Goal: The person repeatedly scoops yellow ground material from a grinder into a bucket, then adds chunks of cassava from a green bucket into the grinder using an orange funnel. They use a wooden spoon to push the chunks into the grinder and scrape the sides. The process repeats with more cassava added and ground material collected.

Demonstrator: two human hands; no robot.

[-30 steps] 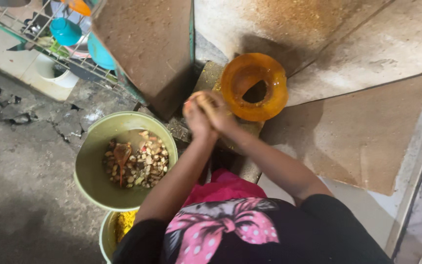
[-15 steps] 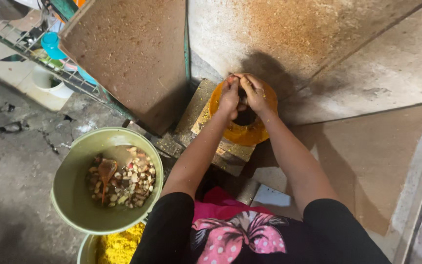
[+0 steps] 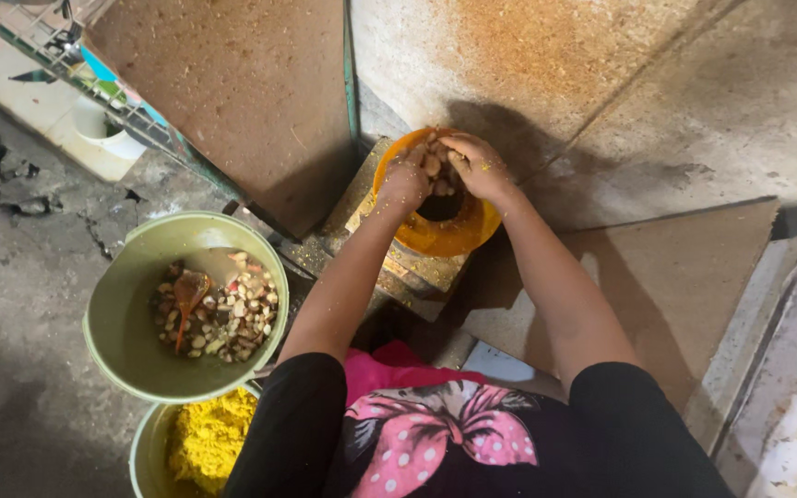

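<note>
- Hands meet over the orange funnel point(image 3: 435, 235) at upper centre of the frame, both arms reaching up from the lower edge.
- Left hand point(image 3: 405, 180) is cupped, fingers curled, on the funnel's left rim, with pale chunky pieces point(image 3: 433, 166) pressed against it.
- Right hand point(image 3: 480, 166) is also cupped, fingers bent down over the same pieces from the right; the two hands together cradle the heap above the funnel's dark mouth.
- Whether either hand truly grips the pieces or only pushes them, I cannot tell.
- Funnel sits on a dusty stepped block point(image 3: 398, 267), yellow powder scattered over it.
- Large green bowl point(image 3: 117, 341) lies at centre left, holding more pale and brown pieces and a brownish spoon point(image 3: 186, 295).
- Second bowl point(image 3: 145, 452), just below it at the lower left edge, holds bright yellow powder point(image 3: 209, 433); the green bowl's rim overlaps it.
- Brown boards point(image 3: 232, 83) lean behind the funnel across the upper frame, stained with yellow dust.
- Wire rack point(image 3: 66, 55) with blue and white items runs across the upper left corner.
- Cracked grey floor point(image 3: 20, 277) fills the left side.
</note>
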